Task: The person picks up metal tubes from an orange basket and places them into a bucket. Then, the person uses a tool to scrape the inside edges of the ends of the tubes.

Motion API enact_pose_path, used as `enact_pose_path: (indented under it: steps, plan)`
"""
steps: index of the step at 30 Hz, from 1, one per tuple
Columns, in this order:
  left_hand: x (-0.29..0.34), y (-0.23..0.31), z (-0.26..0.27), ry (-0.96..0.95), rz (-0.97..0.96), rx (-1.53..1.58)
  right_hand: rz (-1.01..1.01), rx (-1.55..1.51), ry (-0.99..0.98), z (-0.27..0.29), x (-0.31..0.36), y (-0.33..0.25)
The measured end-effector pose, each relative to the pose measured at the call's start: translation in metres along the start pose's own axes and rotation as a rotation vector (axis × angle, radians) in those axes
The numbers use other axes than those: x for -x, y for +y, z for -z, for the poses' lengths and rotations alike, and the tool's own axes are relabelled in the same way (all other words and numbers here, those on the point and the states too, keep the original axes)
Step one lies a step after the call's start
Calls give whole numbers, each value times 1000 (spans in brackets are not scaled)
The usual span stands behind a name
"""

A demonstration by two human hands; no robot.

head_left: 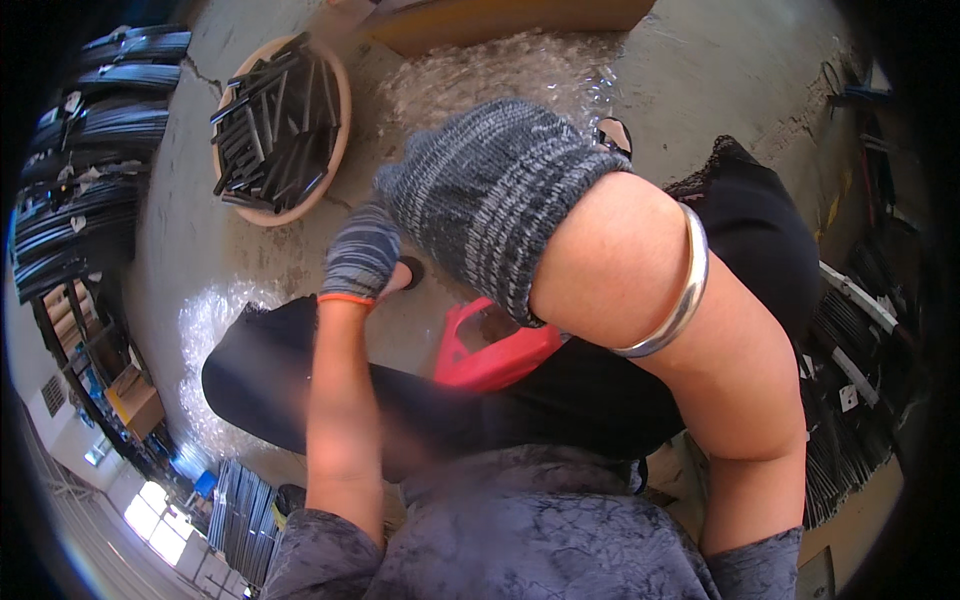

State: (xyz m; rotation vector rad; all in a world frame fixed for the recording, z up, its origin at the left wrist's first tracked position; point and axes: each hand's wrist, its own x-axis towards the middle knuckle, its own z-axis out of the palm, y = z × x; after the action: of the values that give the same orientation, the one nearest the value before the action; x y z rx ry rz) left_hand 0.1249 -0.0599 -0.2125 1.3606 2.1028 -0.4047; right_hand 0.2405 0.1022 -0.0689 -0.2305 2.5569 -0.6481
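My left hand (362,252), in a grey striped knit glove with an orange cuff edge, is raised in front of my knees. My right hand (480,185), in a dark grey and white knit glove, reaches across close to the camera and meets or overlaps the left one. The fingers of both hands are hidden, and I cannot make out anything held. Just beyond them to the left stands a pale round basin (343,120) heaped with short black strips (270,125). Below the right glove, between my legs, is a red plastic object (500,360) with an opening.
Crumpled clear plastic film (500,75) lies on the concrete floor ahead, before a cardboard box (510,22). More clear film (215,370) is beside my left knee. Bundles of long dark strips (110,130) are stacked at left, with others (840,440) at right.
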Motion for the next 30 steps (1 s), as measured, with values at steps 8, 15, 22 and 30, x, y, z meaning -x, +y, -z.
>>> enact_pose_path:
  steps: [8,15,22,30]
  plan:
    - [51,-37,60,63,762,115,2,38,-31,4,-12,0]
    - [84,-51,87,412,496,82,-13,55,-42,9,-18,5]
    - [61,-53,107,446,-211,-134,-71,80,-64,15,-27,13]
    - [30,-48,117,147,-237,-118,-57,130,-123,14,-44,12]
